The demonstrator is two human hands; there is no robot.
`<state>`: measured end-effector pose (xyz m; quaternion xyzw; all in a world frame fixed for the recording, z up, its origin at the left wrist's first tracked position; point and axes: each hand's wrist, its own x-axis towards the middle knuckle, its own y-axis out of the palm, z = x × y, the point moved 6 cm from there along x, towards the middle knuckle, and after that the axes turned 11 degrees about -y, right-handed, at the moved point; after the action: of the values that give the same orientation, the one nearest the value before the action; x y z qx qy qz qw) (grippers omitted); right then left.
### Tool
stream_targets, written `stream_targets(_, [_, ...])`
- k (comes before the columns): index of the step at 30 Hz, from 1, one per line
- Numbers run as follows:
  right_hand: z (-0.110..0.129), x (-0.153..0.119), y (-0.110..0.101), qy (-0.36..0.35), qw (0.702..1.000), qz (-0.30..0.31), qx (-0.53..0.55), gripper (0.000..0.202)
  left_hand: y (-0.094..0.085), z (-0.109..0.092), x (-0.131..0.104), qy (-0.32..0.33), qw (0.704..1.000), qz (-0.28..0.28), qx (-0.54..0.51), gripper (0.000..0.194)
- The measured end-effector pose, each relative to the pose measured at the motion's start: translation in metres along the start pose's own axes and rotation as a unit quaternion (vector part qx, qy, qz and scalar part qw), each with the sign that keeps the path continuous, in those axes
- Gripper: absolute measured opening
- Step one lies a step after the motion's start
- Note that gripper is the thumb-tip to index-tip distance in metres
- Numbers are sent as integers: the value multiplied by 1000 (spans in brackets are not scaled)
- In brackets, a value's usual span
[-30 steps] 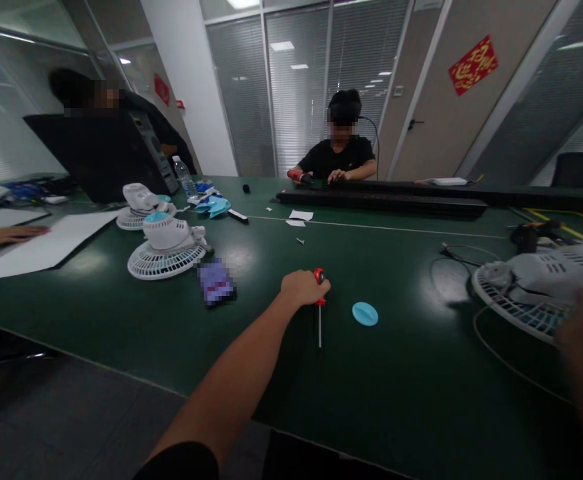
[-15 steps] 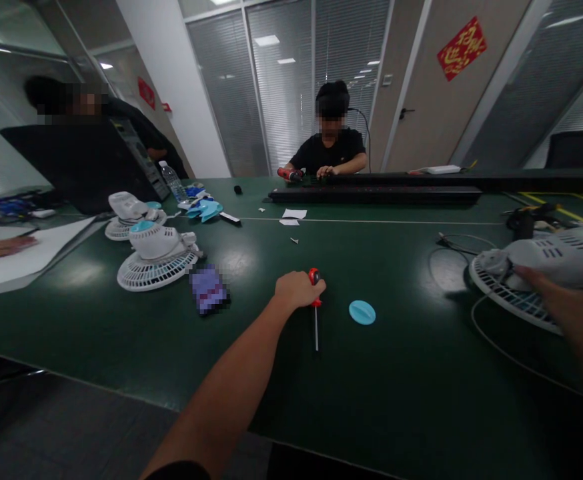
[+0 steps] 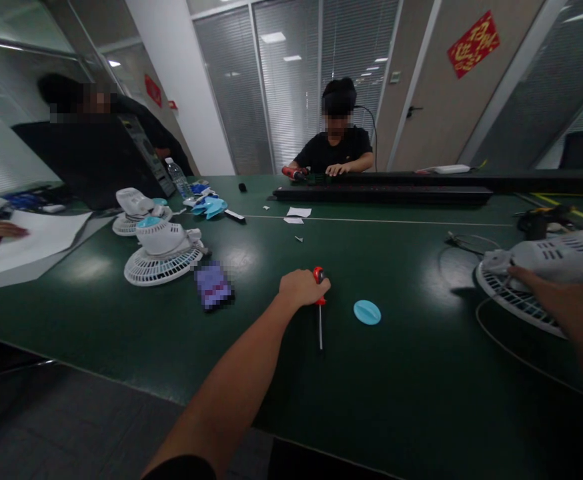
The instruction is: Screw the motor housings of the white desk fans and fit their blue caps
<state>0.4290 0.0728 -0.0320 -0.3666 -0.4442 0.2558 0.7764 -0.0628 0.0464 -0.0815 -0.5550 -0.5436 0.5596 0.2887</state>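
My left hand (image 3: 301,288) is closed round the red and black handle of a screwdriver (image 3: 320,323), whose shaft points toward me on the green table. A light blue oval cap (image 3: 367,312) lies just right of it. At the right edge my right hand (image 3: 566,300) grips the white fan (image 3: 556,257), which lies with its grille down. That hand's thumb or finger shows against the white housing, and its other fingers are partly hidden. A thin cable (image 3: 506,350) runs from the fan toward the front right. A small screw (image 3: 299,239) lies beyond my left hand.
Two more white fans (image 3: 164,263) lie grille-down at left, beside a blurred purple packet (image 3: 213,287). White paper scraps (image 3: 297,213) and a long black bar (image 3: 381,195) lie farther back. One person sits opposite with a red power tool (image 3: 294,173); another person's hand touches paper (image 3: 46,240) at left.
The view has turned slightly left, so everything sits a little farther right. Both my hands keep their places on the screwdriver and the fan. The hand at far left has shifted on its paper.
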Motion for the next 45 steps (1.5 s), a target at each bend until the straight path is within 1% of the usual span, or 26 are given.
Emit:
stream_targets(1, [-1, 1, 2, 40, 999, 26, 26, 170, 0, 0, 0, -1, 1000, 0, 0, 66])
stream_targets(3, [-6, 2, 8, 132, 985, 81, 80, 178, -1, -1, -1, -2, 1000, -1, 0, 65])
stream_targets(5, [-10, 3, 13, 188, 969, 118, 105, 183, -1, -1, -1, -2, 1000, -1, -1, 65])
stream_targets(6, [-11, 4, 14, 200, 965, 128, 108, 184, -1, -1, -1, -2, 1000, 1, -1, 64])
stream_targets(10, [-11, 8, 14, 202, 966, 127, 95, 185, 0, -1, -1, -3, 1000, 8, -1, 64])
stream_targets(13, [3, -1, 11, 201, 966, 135, 92, 184, 0, 0, 0, 0, 1000, 10, -1, 65])
stream_targets(15, [21, -13, 6, 176, 970, 134, 103, 179, 1, 0, 0, 2, 1000, 11, -2, 65])
stream_targets(16, [32, -21, 5, 154, 971, 146, 111, 176, 1, 1, 1, 3, 1000, 12, -2, 65])
stream_targets(17, [43, -28, 2, 119, 976, 132, 123, 167, 1, 1, 1, 3, 1000, 12, -3, 66])
stream_targets(18, [54, -36, -2, 88, 983, 108, 123, 153, 1, 1, 1, 3, 1000, 12, -5, 66])
stream_targets(19, [62, -45, -2, 71, 983, 108, 127, 149, 1, 1, 1, 2, 1000, 12, -5, 65])
stream_targets(23, [92, -72, 2, 11, 983, 109, 146, 151, 0, 0, 0, -1, 1000, 10, -6, 64])
stream_targets(28, [130, -102, 7, -55, 977, 111, 176, 145, 1, -1, 0, -5, 1000, 7, -2, 65])
stream_targets(33, [166, -133, 12, -98, 968, 116, 202, 144, -1, 2, 1, 2, 1000, 15, 6, 69])
stream_targets(36, [181, -149, 12, -110, 965, 112, 212, 145, -2, 2, -1, 4, 1000, 27, 10, 73])
stream_targets(39, [192, -161, 10, -116, 961, 112, 223, 144, -3, 1, -2, 1, 1000, 28, 12, 71])
stream_targets(45, [198, -171, 9, -113, 955, 129, 243, 144, -2, 0, -1, 0, 1000, 14, 13, 65])
